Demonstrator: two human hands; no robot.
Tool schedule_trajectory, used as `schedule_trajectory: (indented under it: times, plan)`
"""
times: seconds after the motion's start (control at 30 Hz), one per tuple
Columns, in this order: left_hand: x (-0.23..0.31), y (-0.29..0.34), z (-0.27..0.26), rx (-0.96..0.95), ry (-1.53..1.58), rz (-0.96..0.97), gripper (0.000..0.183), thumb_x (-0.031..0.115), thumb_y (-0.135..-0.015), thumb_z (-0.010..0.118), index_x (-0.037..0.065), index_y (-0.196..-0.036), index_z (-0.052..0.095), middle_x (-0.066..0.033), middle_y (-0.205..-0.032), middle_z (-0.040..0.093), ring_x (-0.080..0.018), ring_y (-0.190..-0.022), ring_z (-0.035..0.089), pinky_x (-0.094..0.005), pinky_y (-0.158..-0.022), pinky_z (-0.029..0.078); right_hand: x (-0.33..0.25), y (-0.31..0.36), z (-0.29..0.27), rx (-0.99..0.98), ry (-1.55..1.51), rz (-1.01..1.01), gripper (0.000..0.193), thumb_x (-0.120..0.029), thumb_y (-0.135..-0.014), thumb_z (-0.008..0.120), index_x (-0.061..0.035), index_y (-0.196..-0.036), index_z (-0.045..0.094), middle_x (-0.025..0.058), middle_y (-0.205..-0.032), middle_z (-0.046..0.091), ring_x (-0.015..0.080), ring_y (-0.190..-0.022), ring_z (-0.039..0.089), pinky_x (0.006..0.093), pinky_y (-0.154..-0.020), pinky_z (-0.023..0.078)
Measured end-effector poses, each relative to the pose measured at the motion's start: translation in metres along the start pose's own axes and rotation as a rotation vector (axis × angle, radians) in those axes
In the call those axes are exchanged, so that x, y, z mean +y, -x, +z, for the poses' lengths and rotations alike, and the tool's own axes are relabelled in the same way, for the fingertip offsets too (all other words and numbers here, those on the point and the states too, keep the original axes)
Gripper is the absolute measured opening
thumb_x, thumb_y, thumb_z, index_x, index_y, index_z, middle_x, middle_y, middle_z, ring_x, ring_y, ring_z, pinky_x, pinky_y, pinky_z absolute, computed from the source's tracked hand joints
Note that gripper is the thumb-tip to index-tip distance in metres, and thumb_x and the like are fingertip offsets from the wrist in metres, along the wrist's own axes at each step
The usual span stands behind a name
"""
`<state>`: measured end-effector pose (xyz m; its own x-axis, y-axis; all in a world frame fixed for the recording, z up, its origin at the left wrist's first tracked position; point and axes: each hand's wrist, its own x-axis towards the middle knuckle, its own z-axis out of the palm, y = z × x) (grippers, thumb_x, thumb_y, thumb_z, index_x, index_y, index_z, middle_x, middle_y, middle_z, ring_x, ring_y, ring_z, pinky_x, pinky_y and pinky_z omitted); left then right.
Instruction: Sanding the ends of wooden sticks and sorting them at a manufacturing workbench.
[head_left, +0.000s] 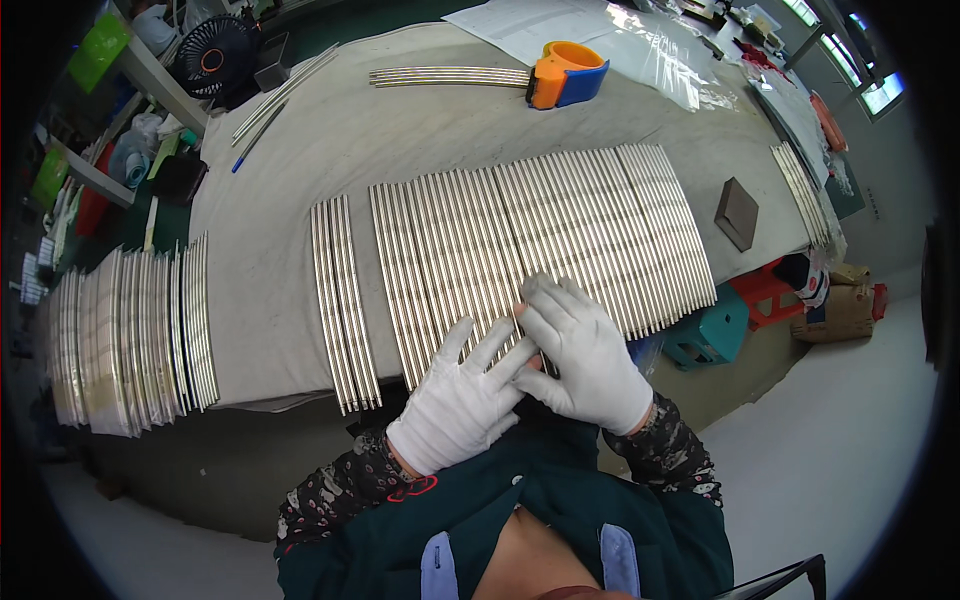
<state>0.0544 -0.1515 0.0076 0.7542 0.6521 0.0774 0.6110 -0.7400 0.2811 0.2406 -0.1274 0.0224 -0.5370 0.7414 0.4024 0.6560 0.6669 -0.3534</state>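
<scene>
On the near side of the orange tape holder (pixel 548 88) lie shiny rods (pixel 570 215), likely stiff and slippery, best held mid-length, with the left hand (pixel 457 405) spread open, holding nothing, and the right hand's (pixel 587 352) fingers bent, their grip hidden.

greyish-covered table (pixel 265 235), wide row of metal rods (pixel 540 240) set at near middle.
narrower rod group (pixel 342 300) placed apart, left of the row; thin bundle (pixel 445 76) laid far side, its right end met by orange-and-blue tape dispenser (pixel 568 75); loose rods (pixel 285 88) and blue-tipped pen (pixel 258 137) laid far left; dark block (pixel 737 214) placed right, more rods (pixel 800 195) beyond it; clear plastic sheet (pixel 660 60) spread far right.
</scene>
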Motion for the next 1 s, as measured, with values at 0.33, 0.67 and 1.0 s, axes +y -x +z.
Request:
schedule_trajectory:
  times: [0.33,0.67,1.0]
  plan:
    - [0.0,0.008,-0.002,-0.01,0.019,0.011,0.075,0.033,-0.066,0.075,0.008,-0.13,0.045,-0.0103,-0.137,0.04,-0.0308,-0.127,0.037,-0.0518,-0.103,0.029,-0.003,0.027,0.003,-0.256,0.106,0.038,0.08,-0.049,-0.072,0.064,0.0074,-0.124,0.043,0.0269,-0.13,0.042,0.0409,-0.127,0.037,0.0504,-0.106,0.028]
    - [-0.002,0.019,-0.007,-0.027,-0.021,-0.038,0.071,0.031,-0.068,0.073,0.01,-0.13,0.047,-0.0102,-0.14,0.038,-0.0287,-0.13,0.034,-0.0499,-0.106,0.027,0.001,0.031,0.002,-0.326,0.147,0.044,0.074,-0.054,-0.083,0.049,0.0039,-0.129,0.04,0.0265,-0.134,0.04,0.0439,-0.128,0.035,0.0546,-0.106,0.025]
    - [-0.002,0.012,0.001,0.0,-0.003,-0.004,0.08,0.031,-0.062,0.078,0.01,-0.131,0.042,-0.0114,-0.14,0.037,-0.033,-0.127,0.037,-0.0556,-0.102,0.029,0.003,0.046,-0.003,-0.223,0.166,0.107,0.067,-0.037,-0.073,0.066,0.0013,-0.124,0.046,0.0237,-0.132,0.043,0.0407,-0.127,0.036,0.0532,-0.106,0.026]
